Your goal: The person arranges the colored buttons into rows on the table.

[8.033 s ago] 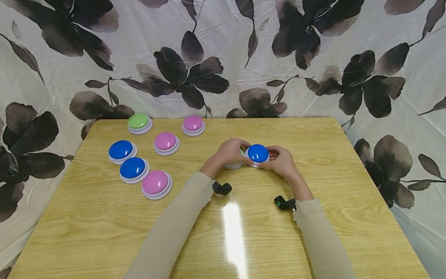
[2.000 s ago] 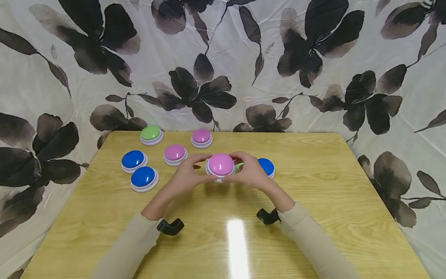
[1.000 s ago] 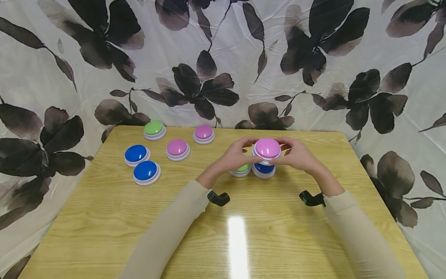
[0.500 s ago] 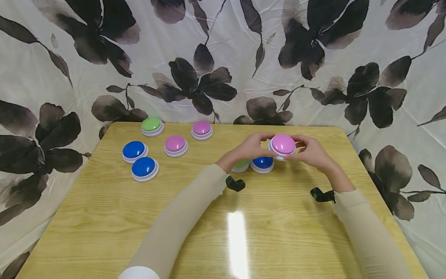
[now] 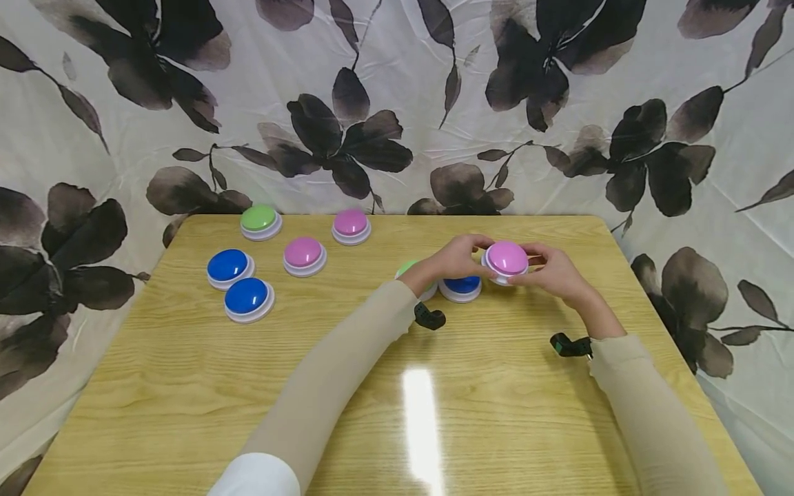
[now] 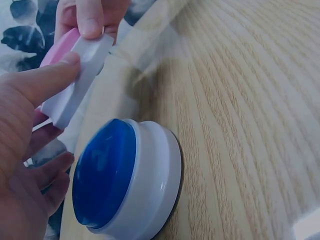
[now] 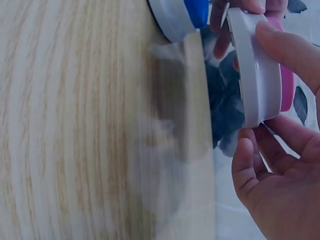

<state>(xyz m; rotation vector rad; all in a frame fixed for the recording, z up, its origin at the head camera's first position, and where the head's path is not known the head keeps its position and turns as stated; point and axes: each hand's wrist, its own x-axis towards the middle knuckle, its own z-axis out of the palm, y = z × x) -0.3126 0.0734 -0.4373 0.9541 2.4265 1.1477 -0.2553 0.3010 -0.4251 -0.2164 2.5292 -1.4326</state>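
A pink push button (image 5: 507,258) with a white base is held between both hands, raised above the wooden table (image 5: 347,413). On its left side my left hand (image 5: 457,258) pinches the base, thumb in front and fingers behind. My right hand (image 5: 551,274) grips the opposite side the same way. In the right wrist view the base (image 7: 257,70) shows a gap over the tabletop. Just left of the held button stands a blue button (image 5: 460,287), partly covered by my left hand. Beside that one, a green button (image 5: 406,269) is mostly hidden behind my left wrist.
At the table's left stand two blue buttons, one behind (image 5: 228,267) the other (image 5: 248,299). Farther back are a green button (image 5: 260,222) and two pink buttons, one nearer (image 5: 304,255) and one at the back edge (image 5: 350,226). A floral cloth (image 5: 434,103) hangs behind.
Both hands carried the pink button rightward, over the blue one, to its right side. In the last half second it has shifted only slightly. Earlier, the blue button was held beside the green one.
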